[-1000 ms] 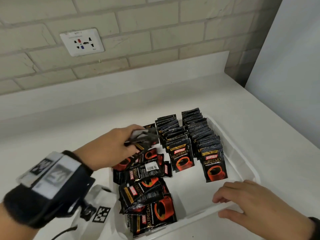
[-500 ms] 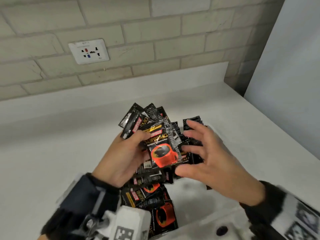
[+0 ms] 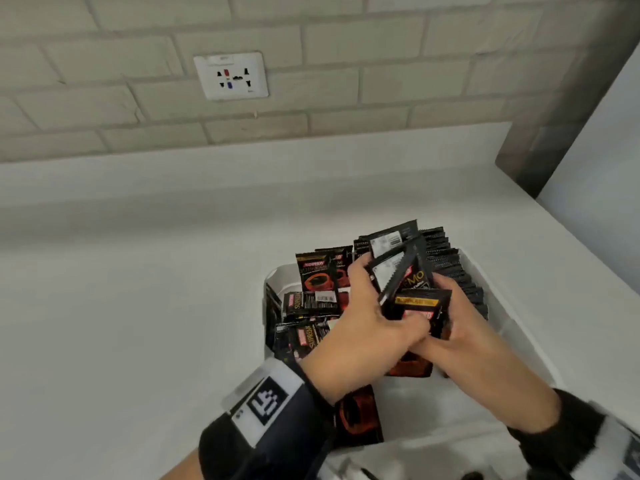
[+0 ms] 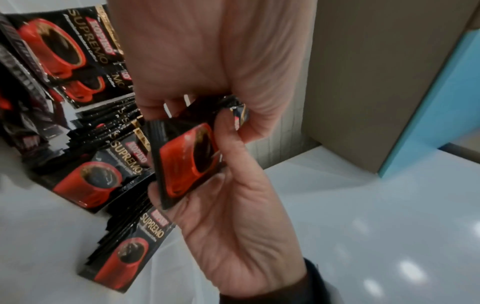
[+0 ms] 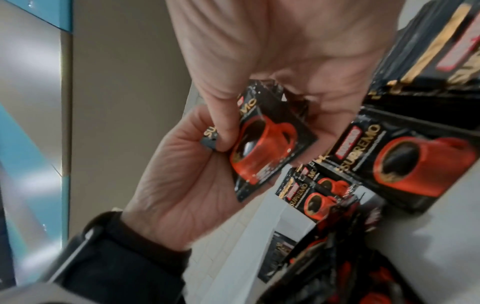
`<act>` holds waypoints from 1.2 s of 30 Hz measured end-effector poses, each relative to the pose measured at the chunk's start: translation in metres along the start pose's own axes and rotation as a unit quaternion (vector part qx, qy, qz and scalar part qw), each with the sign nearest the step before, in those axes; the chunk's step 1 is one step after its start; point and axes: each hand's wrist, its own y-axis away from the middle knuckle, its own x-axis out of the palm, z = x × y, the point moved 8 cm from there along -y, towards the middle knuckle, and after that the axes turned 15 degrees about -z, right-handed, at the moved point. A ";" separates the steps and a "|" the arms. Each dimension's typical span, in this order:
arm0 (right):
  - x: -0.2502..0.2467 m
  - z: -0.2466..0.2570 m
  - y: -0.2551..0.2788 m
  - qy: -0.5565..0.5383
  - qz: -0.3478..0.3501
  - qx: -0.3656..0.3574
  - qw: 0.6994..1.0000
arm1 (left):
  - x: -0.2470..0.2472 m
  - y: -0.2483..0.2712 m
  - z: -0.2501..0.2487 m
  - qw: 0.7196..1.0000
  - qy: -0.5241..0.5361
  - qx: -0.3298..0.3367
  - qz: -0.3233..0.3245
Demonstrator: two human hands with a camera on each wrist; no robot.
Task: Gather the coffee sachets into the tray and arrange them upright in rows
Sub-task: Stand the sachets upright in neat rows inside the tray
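Observation:
Above the white tray (image 3: pixel 516 327), both my hands hold one bunch of black coffee sachets (image 3: pixel 403 271) with red cups printed on them. My left hand (image 3: pixel 377 299) grips the bunch from the left. My right hand (image 3: pixel 446 306) grips it from the right, its fingers curled round the lower edge. The left wrist view shows the front sachet (image 4: pixel 187 162) pinched between both hands; the same sachet (image 5: pixel 270 148) shows in the right wrist view. Two upright rows of sachets (image 3: pixel 450 265) stand in the tray's right half. Loose sachets (image 3: pixel 311 306) lie piled in its left half.
The tray sits on a white counter (image 3: pixel 138 306) against a brick wall with a socket (image 3: pixel 231 76). A pale panel (image 3: pixel 606 161) rises at the right edge. The counter left of the tray is bare.
My left hand lifted a bunch of sachets from the loose pile. My right hand left the tray's front edge, came up and closed on the bunch; both hands now grip it together.

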 end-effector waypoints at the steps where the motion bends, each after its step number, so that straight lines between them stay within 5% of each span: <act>1: -0.003 -0.002 0.002 -0.005 0.004 0.009 1.000 | 0.005 0.002 -0.001 1.000 0.005 0.005 0.015; 8: -0.010 -0.006 0.013 -0.111 0.031 0.064 0.991 | 0.008 -0.002 0.012 0.988 0.146 -0.031 0.046; 14: 0.010 -0.016 0.017 -0.080 0.057 0.076 0.992 | 0.005 0.000 0.031 0.980 0.165 -0.099 0.050; 25: -0.023 -0.015 0.006 -0.163 -0.020 0.078 0.983 | -0.014 0.000 0.001 0.987 -0.086 0.055 0.123; 28: -0.043 -0.009 0.004 -0.165 -0.057 0.057 0.983 | -0.047 -0.017 -0.005 0.933 -0.330 0.108 0.093; 31: -0.060 -0.005 0.006 -0.171 -0.078 0.047 0.981 | -0.069 -0.040 0.007 0.837 -0.526 0.111 0.105; 33: -0.065 -0.005 0.008 -0.163 -0.082 0.048 0.982 | -0.073 -0.050 0.027 0.785 -0.595 0.078 0.152; 36: -0.068 -0.005 0.012 -0.152 -0.081 0.050 0.984 | -0.072 -0.056 0.054 0.762 -0.616 0.001 0.200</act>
